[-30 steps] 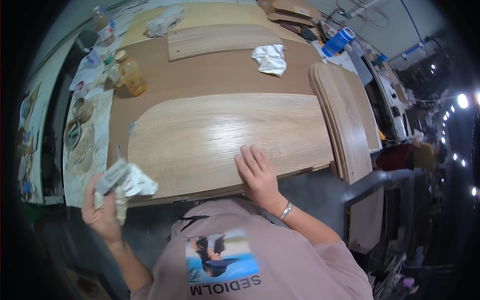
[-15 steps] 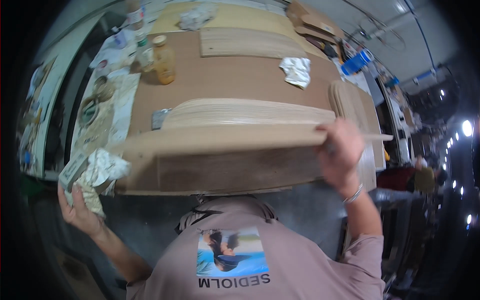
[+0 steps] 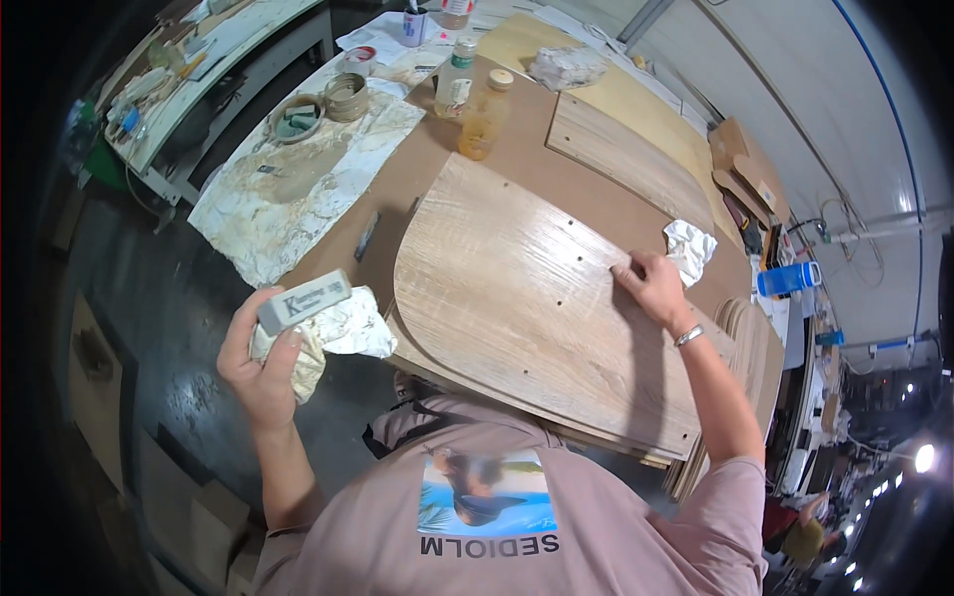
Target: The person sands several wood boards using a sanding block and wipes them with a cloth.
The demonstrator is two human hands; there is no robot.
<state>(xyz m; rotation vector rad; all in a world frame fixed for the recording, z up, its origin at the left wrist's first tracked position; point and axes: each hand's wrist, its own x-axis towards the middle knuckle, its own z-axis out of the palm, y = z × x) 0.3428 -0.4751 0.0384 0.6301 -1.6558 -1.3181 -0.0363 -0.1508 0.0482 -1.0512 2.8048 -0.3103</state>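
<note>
In my left hand (image 3: pixel 260 363) I grip a small grey rectangular block (image 3: pixel 304 301) with dark print, together with crumpled white and cream wiping paper (image 3: pixel 348 323). This hand is raised off the table's left front corner. A light wood-grain panel (image 3: pixel 517 258) with rounded left corners and several small holes lies across the table front, over at least one other panel. At its far edge, right of the middle, my right hand (image 3: pixel 656 288) has curled fingers and a thumb on the panel. The fingertips are partly hidden.
Behind the panel stand a bottle of amber liquid (image 3: pixel 487 117) and a clear bottle (image 3: pixel 456 79). Stained paper (image 3: pixel 308 189) with a bowl (image 3: pixel 296 119) and a jar (image 3: pixel 346 97) covers the left. Another panel (image 3: pixel 626 154), crumpled paper (image 3: pixel 689 250) and stacked panels (image 3: pixel 760 348) lie farther right.
The panel, seen nearly edge-on before, now lies with its broad face up. My left hand has come inward with the block and paper. The view has turned.
</note>
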